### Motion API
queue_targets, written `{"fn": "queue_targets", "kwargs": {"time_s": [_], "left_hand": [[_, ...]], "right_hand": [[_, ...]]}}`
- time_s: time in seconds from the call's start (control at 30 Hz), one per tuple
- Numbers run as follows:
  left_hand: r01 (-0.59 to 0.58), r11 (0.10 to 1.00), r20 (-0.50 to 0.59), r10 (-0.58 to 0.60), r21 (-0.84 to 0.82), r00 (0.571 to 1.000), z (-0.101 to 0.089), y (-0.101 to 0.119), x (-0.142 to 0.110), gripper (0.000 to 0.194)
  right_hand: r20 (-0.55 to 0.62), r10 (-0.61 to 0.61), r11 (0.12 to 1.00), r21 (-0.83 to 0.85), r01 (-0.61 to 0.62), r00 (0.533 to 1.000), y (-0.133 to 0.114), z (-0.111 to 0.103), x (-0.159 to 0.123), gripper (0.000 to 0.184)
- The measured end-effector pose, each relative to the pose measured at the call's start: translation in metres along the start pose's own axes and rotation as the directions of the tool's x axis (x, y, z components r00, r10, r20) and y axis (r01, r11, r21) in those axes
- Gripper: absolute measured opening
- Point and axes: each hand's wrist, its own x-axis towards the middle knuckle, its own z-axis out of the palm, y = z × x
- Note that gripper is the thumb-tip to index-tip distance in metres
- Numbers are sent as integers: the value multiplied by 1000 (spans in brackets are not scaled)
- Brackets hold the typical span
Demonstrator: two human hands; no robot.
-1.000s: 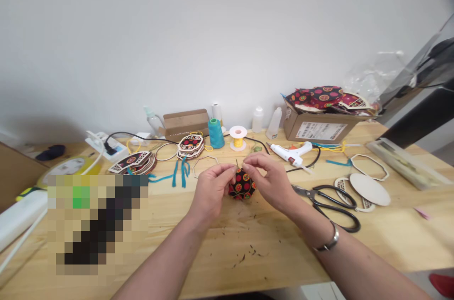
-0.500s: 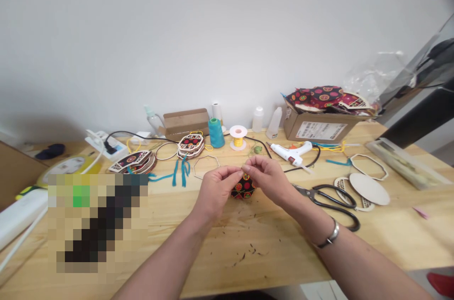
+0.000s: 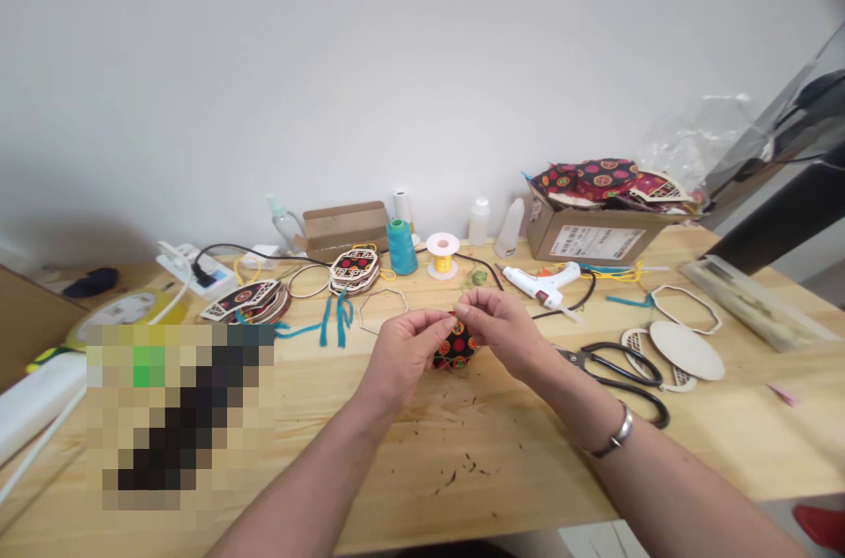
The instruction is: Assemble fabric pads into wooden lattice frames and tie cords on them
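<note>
A small piece of dark fabric [image 3: 457,351] with red, yellow and green round patterns is held upright above the table by both hands. My left hand [image 3: 406,351] pinches its upper left edge between thumb and fingers. At the top right edge, my right hand [image 3: 496,325] is closed in a pinch too, close beside the left fingertips. Whether something thin lies between the fingertips is too small to make out. Black-handled scissors [image 3: 620,373] lie by my right forearm, their blades partly hidden behind it.
Behind the hands stand a teal thread cone [image 3: 401,248], a spool of yellow cord [image 3: 443,259] and a white glue gun [image 3: 545,283]. Patterned octagonal pieces [image 3: 355,269] are stacked left of them. A cardboard box [image 3: 587,232] full of fabric stands back right. Dark scraps dot the table [image 3: 422,444].
The fabric piece has shifted very slightly and shows a little more of its face between the hands. Both hands keep their pinch in nearly the same place.
</note>
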Motion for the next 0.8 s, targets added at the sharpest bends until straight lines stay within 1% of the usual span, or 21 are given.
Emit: {"fn": "queue_targets", "kwargs": {"time_s": [0.23,0.33,0.43,0.5,0.7,0.8], "left_hand": [[0,1000,-12,1,31,1000,-1,0,0,27],[-2,1000,-23,3,23,1000,0,1,-1,27],[-7,1000,-41,8,30,999,-1,1,-1,27],[-4,999,-45,6,36,999,-2,1,0,27],[0,1000,-31,1,25,1000,-3,0,0,25],[-2,999,-24,2,37,1000,-3,0,0,25]], "right_hand": [[8,-8,1000,-6,8,1000,1,0,0,26],[51,10,1000,19,-11,999,-1,-1,-1,29],[108,48,997,60,-55,993,-4,-2,-1,35],[124,66,994,77,-76,990,-6,-3,-1,37],[83,82,996,19,-84,993,-8,-4,0,33],[74,67,998,-6,-67,995,-6,-4,1,29]]}}
